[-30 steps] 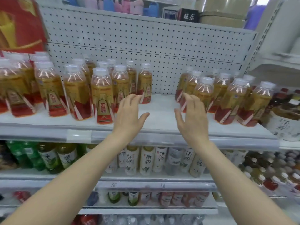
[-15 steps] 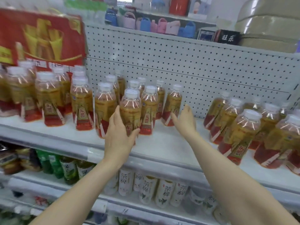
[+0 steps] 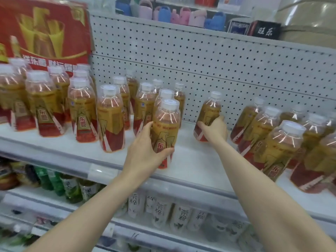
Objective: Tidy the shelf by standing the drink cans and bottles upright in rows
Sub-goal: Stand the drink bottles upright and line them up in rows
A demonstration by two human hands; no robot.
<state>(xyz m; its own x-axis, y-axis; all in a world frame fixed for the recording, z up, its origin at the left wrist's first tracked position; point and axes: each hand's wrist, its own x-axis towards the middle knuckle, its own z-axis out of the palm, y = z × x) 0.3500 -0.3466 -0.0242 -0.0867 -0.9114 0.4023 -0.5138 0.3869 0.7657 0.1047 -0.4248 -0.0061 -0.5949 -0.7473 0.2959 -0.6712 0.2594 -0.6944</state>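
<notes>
Amber drink fills the front bottle (image 3: 166, 131), which stands well forward of the pegboard (image 3: 218, 70), close to the front lip of the white shelf (image 3: 190, 160). The left hand (image 3: 145, 153) reaches up from below with the forearm stretched out, its fingers clamped round the lower body and the thumb laid across the red and gold label. The right hand (image 3: 214, 130) reaches deeper on a straight arm and grips the rear bottle (image 3: 208, 115) just in front of the pegboard, its fingers wrapped round the lower half. Whether either base touches the shelf cannot be told. More white-capped bottles (image 3: 81, 110) stand in rows before the left part of the pegboard, and another cluster (image 3: 283, 142) crowds before its right part. A red carton (image 3: 45, 33) stands against its left edge. Lower shelves (image 3: 163, 231) below the pegboard hold green and white-labelled bottles, and small pink and blue items (image 3: 178, 15) sit above it
</notes>
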